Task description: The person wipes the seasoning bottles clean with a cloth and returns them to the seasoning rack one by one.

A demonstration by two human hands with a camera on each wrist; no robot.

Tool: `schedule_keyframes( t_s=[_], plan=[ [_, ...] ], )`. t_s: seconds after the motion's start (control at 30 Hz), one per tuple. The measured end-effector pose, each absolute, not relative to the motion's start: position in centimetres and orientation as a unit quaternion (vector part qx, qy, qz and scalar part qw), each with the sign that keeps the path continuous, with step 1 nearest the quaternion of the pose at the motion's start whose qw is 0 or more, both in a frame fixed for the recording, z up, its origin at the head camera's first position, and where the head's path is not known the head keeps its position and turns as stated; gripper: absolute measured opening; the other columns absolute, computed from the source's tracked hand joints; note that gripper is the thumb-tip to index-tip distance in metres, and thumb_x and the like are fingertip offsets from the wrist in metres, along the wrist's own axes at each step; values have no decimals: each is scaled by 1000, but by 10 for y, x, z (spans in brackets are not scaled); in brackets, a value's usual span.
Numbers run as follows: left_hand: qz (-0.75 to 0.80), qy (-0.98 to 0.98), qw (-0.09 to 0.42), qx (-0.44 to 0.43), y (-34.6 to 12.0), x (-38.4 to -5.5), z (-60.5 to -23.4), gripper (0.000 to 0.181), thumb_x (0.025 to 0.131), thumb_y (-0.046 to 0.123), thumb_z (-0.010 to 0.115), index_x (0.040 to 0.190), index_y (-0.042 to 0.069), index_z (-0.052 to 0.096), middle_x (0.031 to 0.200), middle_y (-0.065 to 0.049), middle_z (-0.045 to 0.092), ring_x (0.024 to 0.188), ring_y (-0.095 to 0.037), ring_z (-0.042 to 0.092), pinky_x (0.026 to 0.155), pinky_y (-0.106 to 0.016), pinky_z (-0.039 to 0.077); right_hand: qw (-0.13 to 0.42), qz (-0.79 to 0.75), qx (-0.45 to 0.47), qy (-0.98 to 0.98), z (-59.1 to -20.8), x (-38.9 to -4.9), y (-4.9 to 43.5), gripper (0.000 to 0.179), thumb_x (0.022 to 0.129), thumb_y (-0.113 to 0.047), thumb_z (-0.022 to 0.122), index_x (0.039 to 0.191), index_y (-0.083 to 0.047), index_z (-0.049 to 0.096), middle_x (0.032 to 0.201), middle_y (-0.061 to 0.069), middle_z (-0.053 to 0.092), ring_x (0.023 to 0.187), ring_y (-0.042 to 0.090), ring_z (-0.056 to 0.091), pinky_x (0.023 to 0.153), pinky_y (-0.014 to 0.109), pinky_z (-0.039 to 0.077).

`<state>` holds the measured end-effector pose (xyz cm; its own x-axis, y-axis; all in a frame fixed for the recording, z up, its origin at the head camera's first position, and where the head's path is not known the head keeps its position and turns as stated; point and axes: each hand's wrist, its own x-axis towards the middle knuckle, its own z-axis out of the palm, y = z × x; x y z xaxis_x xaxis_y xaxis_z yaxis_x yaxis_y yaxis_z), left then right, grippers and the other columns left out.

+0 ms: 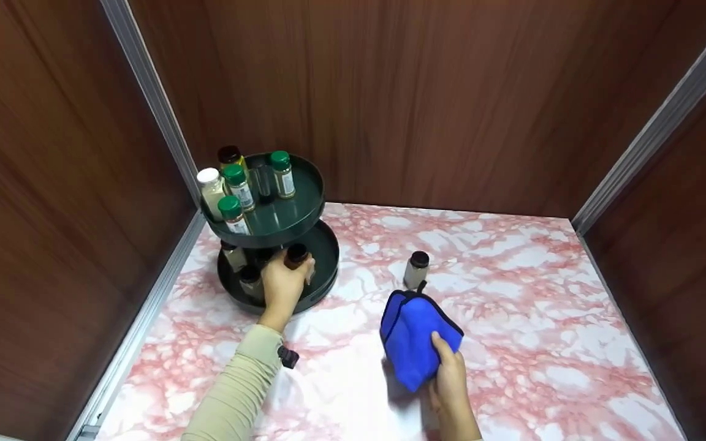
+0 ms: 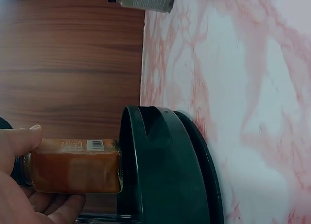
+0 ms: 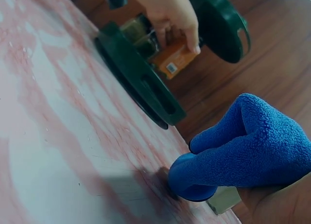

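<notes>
In the head view, my left hand (image 1: 282,278) reaches in over the lower tray (image 1: 330,269) of a dark green two-level rack and grips a spice bottle (image 1: 297,258). My right hand (image 1: 451,373) holds a blue cloth (image 1: 414,343) with black edges over the counter (image 1: 512,275). A black-capped bottle (image 1: 416,272) stands on the counter just past the cloth. I think the room under the upper tray (image 1: 292,214) is tight, so lifting or twisting too fast could bump it, or knock the dark-capped bottles (image 1: 251,283) beside my hand. In the left wrist view, my left hand pinches the spice bottle near its dark cap (image 2: 18,171), and orange-brown stuff shows inside. The picture lies sideways, so the bottle, long way across it, is really close to upright: cap up, flat bottom toward the lower tray. I can't tell if the bottom touches the tray floor. With a loose pinch, I guess the smooth sides could slip. In the right wrist view, the bottle's bottom end points at the lower tray too. The fuzzy cloth hangs folded near the black-capped bottle, and a forward swing could tip that one over.
</notes>
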<state>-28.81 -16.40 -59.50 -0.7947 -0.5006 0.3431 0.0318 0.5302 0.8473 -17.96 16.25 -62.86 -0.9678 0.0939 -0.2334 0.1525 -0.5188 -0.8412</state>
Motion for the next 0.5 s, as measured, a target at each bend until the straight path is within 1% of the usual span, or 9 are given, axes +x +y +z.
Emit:
schedule_keyframes(
  t_s=[0.1, 0.33, 0.5],
  plan=[
    [-460, -827, 287, 147, -166, -293, -599, 32, 77, 30, 90, 100, 10, 77, 92, -12, 76, 96, -35, 71, 91, -48, 53, 18, -861, 124, 492, -628, -179, 163, 24, 106, -24, 55, 117, -4, 62, 99, 3, 76, 93, 17, 73, 87, 32, 58],
    [-445, -833, 292, 149, -168, -300, -608, 38, 77, 28, 89, 105, 5, 76, 100, -16, 76, 101, -40, 70, 92, -51, 52, 16, -862, 133, 490, -627, -178, 165, 21, 105, -22, 55, 111, -6, 66, 97, 4, 77, 91, 17, 73, 87, 32, 59],
    [-446, -834, 287, 151, -168, -307, -610, 40, 77, 29, 89, 105, 4, 76, 102, -17, 76, 102, -41, 69, 93, -51, 52, 17, -864, 131, 486, -627, -179, 167, 20, 106, -23, 54, 110, -7, 66, 97, 4, 77, 92, 18, 73, 87, 32, 59]
  ],
)
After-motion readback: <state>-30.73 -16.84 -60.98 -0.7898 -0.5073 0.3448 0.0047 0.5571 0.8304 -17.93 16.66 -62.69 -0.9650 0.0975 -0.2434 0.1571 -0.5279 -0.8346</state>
